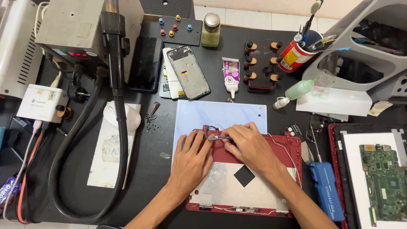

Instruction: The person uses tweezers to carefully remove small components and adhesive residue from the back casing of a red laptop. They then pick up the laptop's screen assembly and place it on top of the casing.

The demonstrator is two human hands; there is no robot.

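From the head camera, a red laptop lid (254,159) lies flat on the dark tabletop (148,144), its upper edge resting on a pale blue sheet (220,114). The left hand (190,159) lies flat on the lid with the fingers (199,142) together and pressing down. The right hand (250,146) is beside it, and its fingers are clamped on a small metal hinge (214,138) at the lid's top edge. A thin white wire (288,152) runs over the lid on the right. A blue electric screwdriver (326,188) lies just beside the lid, and a green circuit board (386,180) rests further right. A tube of glue (231,76) lies above the sheet.
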